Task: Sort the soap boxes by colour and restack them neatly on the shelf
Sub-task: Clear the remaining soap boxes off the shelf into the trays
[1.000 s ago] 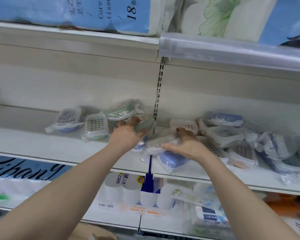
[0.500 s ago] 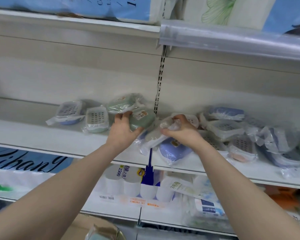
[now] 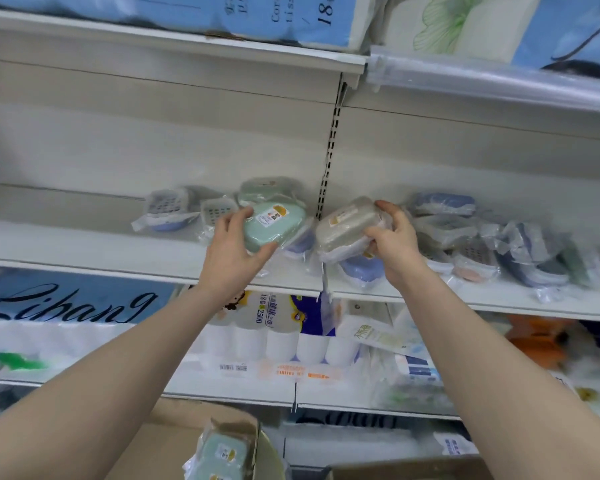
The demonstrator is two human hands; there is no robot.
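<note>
Sorting barely begun: shelf (image 3: 84,244) boxes lie mixed. Left hand (image 3: 229,251) grips green box (image 3: 274,225); right hand (image 3: 395,244) grips beige box (image 3: 347,225)

At 3 o'clock, the heap of plastic-wrapped soap boxes (image 3: 520,251) is blurred. At 6 o'clock, a pale green wrapped soap box (image 3: 222,453) is cut off by the bottom edge.
</note>
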